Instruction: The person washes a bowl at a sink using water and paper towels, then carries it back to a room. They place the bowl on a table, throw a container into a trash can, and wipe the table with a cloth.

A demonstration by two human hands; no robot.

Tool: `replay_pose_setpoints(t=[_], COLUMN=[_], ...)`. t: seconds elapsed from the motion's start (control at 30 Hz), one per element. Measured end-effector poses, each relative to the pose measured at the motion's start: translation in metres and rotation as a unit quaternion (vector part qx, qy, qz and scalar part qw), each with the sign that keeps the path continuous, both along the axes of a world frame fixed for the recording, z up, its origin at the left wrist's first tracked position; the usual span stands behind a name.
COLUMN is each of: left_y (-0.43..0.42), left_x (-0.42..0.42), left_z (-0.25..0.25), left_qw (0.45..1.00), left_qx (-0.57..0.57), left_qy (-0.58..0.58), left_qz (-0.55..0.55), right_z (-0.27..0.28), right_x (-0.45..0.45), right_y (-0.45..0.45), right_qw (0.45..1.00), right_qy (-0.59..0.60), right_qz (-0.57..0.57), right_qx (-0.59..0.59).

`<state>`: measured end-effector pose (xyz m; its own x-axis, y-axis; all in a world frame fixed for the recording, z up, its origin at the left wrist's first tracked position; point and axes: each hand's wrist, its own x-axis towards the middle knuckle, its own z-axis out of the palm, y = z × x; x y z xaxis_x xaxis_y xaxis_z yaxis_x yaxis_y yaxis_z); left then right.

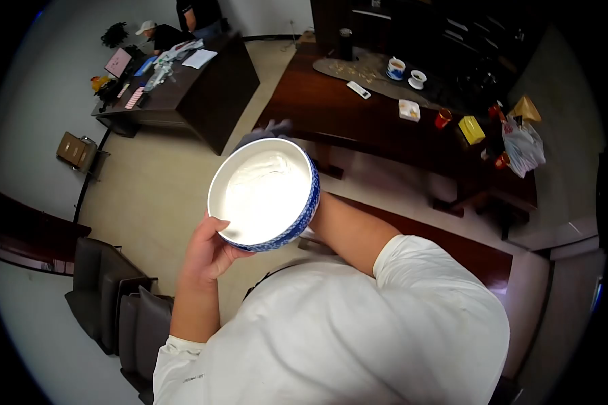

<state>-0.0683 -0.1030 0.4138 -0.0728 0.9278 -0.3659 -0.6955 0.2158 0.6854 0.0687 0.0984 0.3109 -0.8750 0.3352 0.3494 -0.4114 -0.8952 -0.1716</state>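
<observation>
A bowl (267, 192), white inside with a blue-patterned outer wall, is held up in front of my chest, its mouth tilted toward me. My left hand (213, 250) grips its lower left rim, the thumb over the edge and the fingers underneath. Behind the bowl goes my right forearm (358, 233); the right hand itself is hidden by it. Just past the far rim shows a dark grey, bunched cloth-like thing (270, 128), and whether it is a cloth or a glove I cannot make out. The bowl's inside looks very bright, with faint streaks near the top.
A long dark wooden table (304, 101) holds a cup (396, 67), a lidded white bowl (417, 79), a remote (359, 90), a yellow box (471, 129) and a plastic bag (522, 145). Two people stand by a desk (216, 81) at the back left. Dark armchairs (105, 283) are left.
</observation>
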Motion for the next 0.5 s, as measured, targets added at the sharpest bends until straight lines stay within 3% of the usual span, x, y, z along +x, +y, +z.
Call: replay_pose_setpoints(t=[0.17, 0.2, 0.5], left_y=[0.011, 0.014, 0.038], left_x=[0.010, 0.011, 0.039], left_z=[-0.008, -0.010, -0.016], left_qw=[0.998, 0.998, 0.994], left_qx=[0.016, 0.027, 0.039], left_qy=[0.050, 0.051, 0.095], left_qz=[-0.015, -0.017, 0.034], right_z=[-0.020, -0.036, -0.005], right_x=[0.033, 0.037, 0.046], right_y=[0.014, 0.018, -0.021], right_qw=[0.987, 0.973, 0.959], right_qy=[-0.091, -0.141, -0.149], right_qz=[-0.116, -0.181, -0.226], right_qx=[-0.062, 0.017, -0.089])
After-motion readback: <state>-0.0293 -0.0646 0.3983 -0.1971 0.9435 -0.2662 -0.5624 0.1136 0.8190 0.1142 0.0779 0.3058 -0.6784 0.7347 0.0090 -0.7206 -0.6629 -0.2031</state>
